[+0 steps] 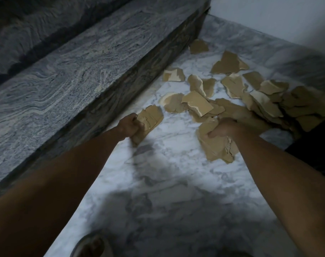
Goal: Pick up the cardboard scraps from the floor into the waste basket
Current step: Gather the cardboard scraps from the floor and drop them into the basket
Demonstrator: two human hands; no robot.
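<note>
While both arms reach forward over the floor (176, 164), each hand is closed around cardboard. The left hand (129, 126) grips a small stack of scraps (149, 121) with curled fingers; the stack sticks out beyond the knuckles, toward the far side, and hangs close to the dark stone step (83, 71) that runs along the left edge of the floor. The right hand (224, 129) grips a thicker bundle (216, 145), with the thumb on top; most of this bundle hangs below and to the left of the hand, nearer to the person.

Loose scraps (197, 102) lie on the marble just beyond both hands, the nearest ones between the two hands and a little farther away. More pieces are spread toward the far corner by the white wall (269, 19), and a dense heap (291, 106) lies at the right edge, just beside the right hand. The right part of the heap is blurred.

At the near edge of the floor a foot (92, 245) is partly in view. Shadow of the arms falls on the marble below the hands.
</note>
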